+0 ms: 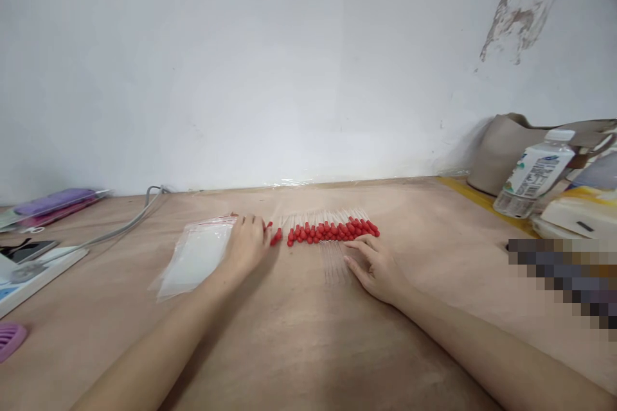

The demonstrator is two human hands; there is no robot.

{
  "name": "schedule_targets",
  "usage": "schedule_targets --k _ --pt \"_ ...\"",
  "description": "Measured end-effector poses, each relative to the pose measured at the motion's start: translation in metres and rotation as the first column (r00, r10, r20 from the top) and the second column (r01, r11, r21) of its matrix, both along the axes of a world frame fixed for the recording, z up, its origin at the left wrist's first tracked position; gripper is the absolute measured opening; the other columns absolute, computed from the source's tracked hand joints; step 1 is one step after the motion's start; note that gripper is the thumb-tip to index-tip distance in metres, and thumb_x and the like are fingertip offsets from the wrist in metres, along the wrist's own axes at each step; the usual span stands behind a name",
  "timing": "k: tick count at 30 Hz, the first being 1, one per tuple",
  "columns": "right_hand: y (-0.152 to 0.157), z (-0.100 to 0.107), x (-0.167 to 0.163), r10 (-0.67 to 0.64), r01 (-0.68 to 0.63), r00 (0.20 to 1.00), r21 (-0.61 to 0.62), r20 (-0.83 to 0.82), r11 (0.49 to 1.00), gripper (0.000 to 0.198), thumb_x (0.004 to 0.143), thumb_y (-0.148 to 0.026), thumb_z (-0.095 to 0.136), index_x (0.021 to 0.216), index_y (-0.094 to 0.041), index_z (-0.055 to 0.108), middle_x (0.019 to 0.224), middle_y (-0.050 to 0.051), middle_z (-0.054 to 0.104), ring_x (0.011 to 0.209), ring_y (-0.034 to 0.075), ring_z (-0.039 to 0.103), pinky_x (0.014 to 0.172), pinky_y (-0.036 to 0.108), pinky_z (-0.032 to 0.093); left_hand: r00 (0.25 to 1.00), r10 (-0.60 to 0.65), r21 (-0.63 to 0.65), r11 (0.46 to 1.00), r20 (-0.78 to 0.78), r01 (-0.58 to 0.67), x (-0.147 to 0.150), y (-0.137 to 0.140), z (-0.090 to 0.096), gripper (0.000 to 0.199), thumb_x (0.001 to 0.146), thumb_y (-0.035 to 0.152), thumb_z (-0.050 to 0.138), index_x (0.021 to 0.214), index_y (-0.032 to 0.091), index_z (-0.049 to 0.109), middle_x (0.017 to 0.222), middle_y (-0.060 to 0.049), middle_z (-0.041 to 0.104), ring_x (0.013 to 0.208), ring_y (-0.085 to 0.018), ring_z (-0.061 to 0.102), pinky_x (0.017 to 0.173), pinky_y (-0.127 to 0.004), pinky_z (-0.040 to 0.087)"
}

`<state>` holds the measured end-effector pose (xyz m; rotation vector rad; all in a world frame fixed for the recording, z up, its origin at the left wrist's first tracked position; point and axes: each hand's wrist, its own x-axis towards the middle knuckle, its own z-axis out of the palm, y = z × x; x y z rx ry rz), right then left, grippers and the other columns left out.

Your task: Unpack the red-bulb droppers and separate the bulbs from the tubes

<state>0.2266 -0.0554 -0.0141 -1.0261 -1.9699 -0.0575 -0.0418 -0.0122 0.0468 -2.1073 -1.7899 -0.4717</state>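
Our left fingers (259,226) curl beside red-tipped sticks (332,230), their grip unclear; our right fingers (360,246), loosely parted, hold nothing near thin clear strips (332,263).

I count two hands of mine, the left hand (248,244) and the right hand (376,270), over one bench (279,334). The red-headed sticks (332,229) in the row run well past a dozen; they overlap too much for me to give an exact number. At least two more red heads (276,237) show beside my left hand. My zip-lock bags (193,257) make one stack, its count hidden. I also see one plastic bottle (536,176), one taupe bag (496,154) and at least one grey cable (130,223).
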Motion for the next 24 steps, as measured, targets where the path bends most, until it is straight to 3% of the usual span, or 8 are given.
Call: schedule_targets --k 4,8,12,18,22,24 --pt "-0.003 0.002 -0.001 0.028 -0.028 1.0 0.007 -0.008 1.0 0.044 0.08 -0.03 0.05 0.122 -0.02 0.042 0.114 0.013 0.049 0.107 0.024 0.047 0.085 0.04 0.045 0.941 -0.329 -0.029 0.943 0.079 0.332 0.003 -0.04 -0.027 0.024 0.088 0.029 0.032 0.082 0.017 0.052 0.081 -0.006 0.059 0.071 -0.018 0.056 0.062 -0.029 0.043" --pt "-0.009 0.003 -0.002 0.134 -0.137 0.985 0.02 0.11 0.99 0.049 0.08 -0.033 0.053 0.125 -0.02 0.04 0.122 0.013 0.045 0.112 0.024 0.043 0.092 0.042 0.039 0.829 -0.508 0.01 0.854 0.233 0.52 0.012 -0.058 -0.053 0.018 0.089 0.031 0.037 0.084 0.019 0.051 0.075 -0.002 0.059 0.067 -0.014 0.057 0.061 -0.025 0.044" --pt "-0.01 0.002 -0.008 0.161 -0.181 0.964 0.076 0.212 0.981 0.035 0.081 -0.033 0.051 0.114 -0.021 0.052 0.114 0.011 0.053 0.105 0.024 0.048 0.087 0.044 0.04 0.757 -0.597 0.09 0.797 0.267 0.597 0.017 -0.059 -0.058 0.014 0.088 0.028 0.042 0.084 0.018 0.051 0.079 -0.002 0.06 0.072 -0.013 0.058 0.065 -0.024 0.046" --pt "-0.008 0.004 -0.019 0.164 -0.198 0.944 0.096 0.287 0.975 0.019 0.084 -0.025 0.048 0.097 -0.021 0.061 0.098 0.006 0.062 0.099 0.021 0.051 0.087 0.042 0.038 0.711 -0.664 0.157 0.747 0.231 0.646 0.02 -0.06 -0.055 0.009 0.086 0.024 0.047 0.084 0.018 0.053 0.081 -0.003 0.061 0.074 -0.013 0.059 0.068 -0.025 0.048" --pt "-0.008 0.004 -0.021 0.183 -0.22 0.943 0.108 0.279 0.969 0.015 0.084 -0.022 0.048 0.089 -0.022 0.063 0.094 0.004 0.063 0.096 0.019 0.052 0.087 0.04 0.038 0.709 -0.678 0.186 0.735 0.194 0.652 0.024 -0.058 -0.05 0.026 0.082 0.029 0.053 0.105 0.017 0.054 0.103 -0.009 0.059 0.096 -0.019 0.056 0.083 -0.034 0.047" --pt "-0.008 0.003 -0.023 0.206 -0.244 0.941 0.119 0.267 0.962 0.014 0.083 -0.023 0.049 0.089 -0.022 0.063 0.092 0.004 0.064 0.095 0.018 0.052 0.087 0.039 0.039 0.69 -0.709 0.201 0.704 0.148 0.681 0.026 -0.056 -0.049 0.029 0.081 0.03 0.054 0.108 0.018 0.055 0.112 -0.01 0.056 0.106 -0.022 0.051 0.089 -0.039 0.044"
